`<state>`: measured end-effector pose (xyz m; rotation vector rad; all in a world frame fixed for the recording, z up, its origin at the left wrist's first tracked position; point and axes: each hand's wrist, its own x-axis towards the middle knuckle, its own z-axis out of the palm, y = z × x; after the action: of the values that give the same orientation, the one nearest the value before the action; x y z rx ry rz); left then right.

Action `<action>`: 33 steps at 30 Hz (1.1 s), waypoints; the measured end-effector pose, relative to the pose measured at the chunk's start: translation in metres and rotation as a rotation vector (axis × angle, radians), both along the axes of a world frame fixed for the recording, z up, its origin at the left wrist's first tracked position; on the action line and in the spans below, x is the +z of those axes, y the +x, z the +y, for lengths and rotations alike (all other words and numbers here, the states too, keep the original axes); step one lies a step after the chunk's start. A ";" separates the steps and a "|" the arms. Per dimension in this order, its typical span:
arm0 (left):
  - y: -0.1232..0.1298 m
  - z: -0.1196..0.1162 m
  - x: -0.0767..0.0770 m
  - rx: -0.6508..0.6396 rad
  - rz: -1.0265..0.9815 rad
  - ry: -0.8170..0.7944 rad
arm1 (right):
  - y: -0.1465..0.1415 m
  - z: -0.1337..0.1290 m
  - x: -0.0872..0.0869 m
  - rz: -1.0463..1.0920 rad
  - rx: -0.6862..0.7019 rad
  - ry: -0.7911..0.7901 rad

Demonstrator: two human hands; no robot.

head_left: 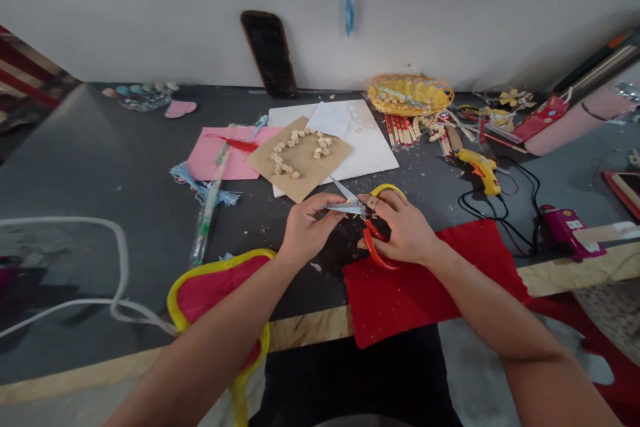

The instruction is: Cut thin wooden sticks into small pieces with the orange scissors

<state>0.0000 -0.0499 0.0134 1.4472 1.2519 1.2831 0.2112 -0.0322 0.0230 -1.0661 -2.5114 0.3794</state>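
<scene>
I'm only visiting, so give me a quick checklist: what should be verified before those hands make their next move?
1. Scissors held: ok, the right hand has them by the handles, blades open.
2. Left hand clear of the blades: not ok, it is right beside the lower one.
3. What the left hand pinches: cannot tell, too small.
4. Beige pieces on the brown card: ok.
5. Yellow glue gun apart from both hands: ok.
</scene>
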 end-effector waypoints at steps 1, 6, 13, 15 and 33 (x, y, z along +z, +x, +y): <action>-0.001 0.000 0.001 -0.012 0.011 -0.003 | 0.000 0.000 0.000 -0.004 0.003 0.005; 0.000 -0.001 0.006 -0.042 0.018 -0.023 | 0.000 0.001 -0.002 0.006 0.008 -0.005; 0.002 -0.001 0.005 -0.044 -0.026 -0.019 | 0.001 0.001 -0.001 0.040 0.038 -0.022; 0.002 -0.001 0.003 -0.046 -0.033 -0.021 | 0.001 0.001 0.000 0.040 0.030 -0.022; 0.001 -0.001 0.000 -0.036 -0.072 -0.045 | -0.003 -0.005 -0.001 -0.014 -0.017 -0.048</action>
<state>0.0014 -0.0510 0.0132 1.3737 1.1950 1.2644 0.2079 -0.0369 0.0217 -1.1114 -2.5152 0.4307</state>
